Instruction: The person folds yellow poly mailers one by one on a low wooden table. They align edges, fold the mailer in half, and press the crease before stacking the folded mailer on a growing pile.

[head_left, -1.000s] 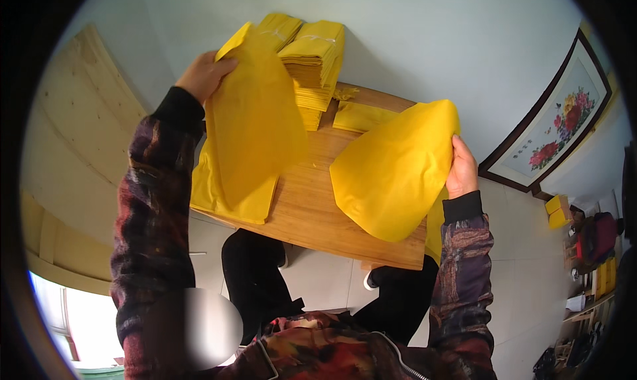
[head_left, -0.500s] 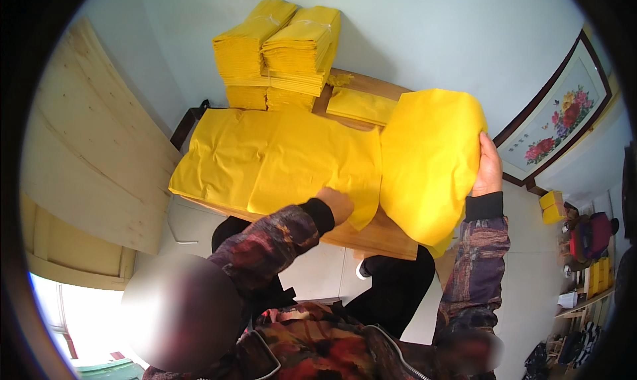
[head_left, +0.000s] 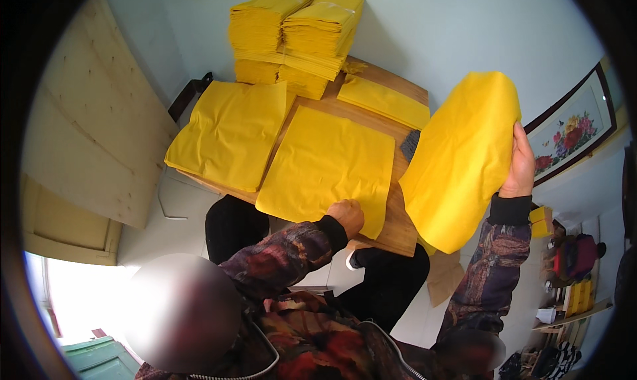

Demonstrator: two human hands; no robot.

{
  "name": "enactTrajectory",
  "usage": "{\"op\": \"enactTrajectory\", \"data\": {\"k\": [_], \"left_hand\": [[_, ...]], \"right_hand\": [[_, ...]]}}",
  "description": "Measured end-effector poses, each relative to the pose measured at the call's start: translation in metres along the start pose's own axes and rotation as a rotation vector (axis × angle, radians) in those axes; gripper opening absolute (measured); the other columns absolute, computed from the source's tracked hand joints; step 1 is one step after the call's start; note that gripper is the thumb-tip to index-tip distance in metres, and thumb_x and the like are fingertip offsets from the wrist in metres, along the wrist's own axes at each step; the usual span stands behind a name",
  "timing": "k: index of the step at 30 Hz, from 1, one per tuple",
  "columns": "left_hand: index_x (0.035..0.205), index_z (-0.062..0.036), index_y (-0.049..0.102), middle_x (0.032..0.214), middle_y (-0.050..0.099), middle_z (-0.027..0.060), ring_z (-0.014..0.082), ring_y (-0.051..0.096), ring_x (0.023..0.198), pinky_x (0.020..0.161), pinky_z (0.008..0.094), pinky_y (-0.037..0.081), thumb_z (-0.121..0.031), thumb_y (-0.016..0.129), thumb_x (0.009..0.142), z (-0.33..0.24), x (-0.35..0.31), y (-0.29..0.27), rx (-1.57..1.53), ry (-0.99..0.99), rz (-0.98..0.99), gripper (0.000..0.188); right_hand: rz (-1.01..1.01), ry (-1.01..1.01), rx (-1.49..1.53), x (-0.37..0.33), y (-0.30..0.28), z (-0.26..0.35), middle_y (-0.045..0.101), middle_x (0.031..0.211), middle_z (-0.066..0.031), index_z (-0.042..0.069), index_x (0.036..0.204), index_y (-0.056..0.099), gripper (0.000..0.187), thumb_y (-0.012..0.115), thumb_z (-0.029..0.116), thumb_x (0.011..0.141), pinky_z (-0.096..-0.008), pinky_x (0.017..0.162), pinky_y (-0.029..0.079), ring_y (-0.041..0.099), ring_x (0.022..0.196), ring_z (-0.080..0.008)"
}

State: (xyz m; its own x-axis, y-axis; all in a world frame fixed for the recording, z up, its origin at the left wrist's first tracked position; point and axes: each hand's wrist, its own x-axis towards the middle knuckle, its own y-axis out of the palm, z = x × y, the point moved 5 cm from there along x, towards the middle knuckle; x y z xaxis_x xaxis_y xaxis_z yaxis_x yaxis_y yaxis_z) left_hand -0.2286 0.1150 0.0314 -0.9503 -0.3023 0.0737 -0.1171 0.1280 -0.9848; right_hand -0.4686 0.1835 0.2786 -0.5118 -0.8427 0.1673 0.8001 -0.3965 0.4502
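Observation:
My right hand holds a large yellow paper sheet up by its right edge, hanging off the right side of the wooden table. My left hand is closed and presses on the near edge of a flat yellow sheet lying in the middle of the table. A pile of similar yellow sheets lies to its left, hanging over the table's left edge.
Tall stacks of folded yellow paper stand at the far end of the table, with a thinner yellow stack to their right. A framed flower picture leans at the right. A wooden door is at the left.
My left hand laid its yellow sheet flat on the table and now rests on its near edge. My right hand has kept its sheet raised, shifting it a little to the right.

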Motion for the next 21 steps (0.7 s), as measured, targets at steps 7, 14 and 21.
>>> {"op": "enactTrajectory", "data": {"k": [7,14,21], "left_hand": [[0.133,-0.0054,0.044,0.142,0.04,0.0152,0.0329,0.039,0.131,0.103,0.0485,0.036,-0.032,0.065,0.083,0.012,-0.046,-0.013,-0.148,-0.027,0.07,0.06],[0.15,-0.0155,0.027,0.159,0.018,0.0093,0.0287,0.013,0.148,0.118,0.05,0.009,-0.054,0.058,0.087,0.055,-0.078,0.014,-0.179,-0.184,0.105,0.08],[0.151,-0.015,0.024,0.159,0.016,0.0099,0.0287,0.012,0.148,0.118,0.0501,0.007,-0.055,0.06,0.085,0.059,-0.082,0.025,-0.16,-0.121,0.058,0.085]], "right_hand": [[0.163,0.098,0.08,0.023,0.018,-0.025,0.061,0.124,-0.0116,-0.002,0.126,0.053,0.036,0.041,0.023,0.103,-0.0343,0.097,0.047,0.059,0.111,-0.0211],[0.121,0.065,-0.082,0.076,0.006,-0.04,0.058,0.126,-0.0106,-0.002,0.127,0.051,0.034,0.042,0.019,0.102,-0.0323,0.097,0.045,0.057,0.112,-0.02],[0.239,-0.118,-0.387,0.114,0.076,-0.001,0.06,0.123,-0.0088,-0.001,0.125,0.053,0.029,0.046,0.016,0.102,-0.0297,0.095,0.046,0.058,0.111,-0.0158]]}}
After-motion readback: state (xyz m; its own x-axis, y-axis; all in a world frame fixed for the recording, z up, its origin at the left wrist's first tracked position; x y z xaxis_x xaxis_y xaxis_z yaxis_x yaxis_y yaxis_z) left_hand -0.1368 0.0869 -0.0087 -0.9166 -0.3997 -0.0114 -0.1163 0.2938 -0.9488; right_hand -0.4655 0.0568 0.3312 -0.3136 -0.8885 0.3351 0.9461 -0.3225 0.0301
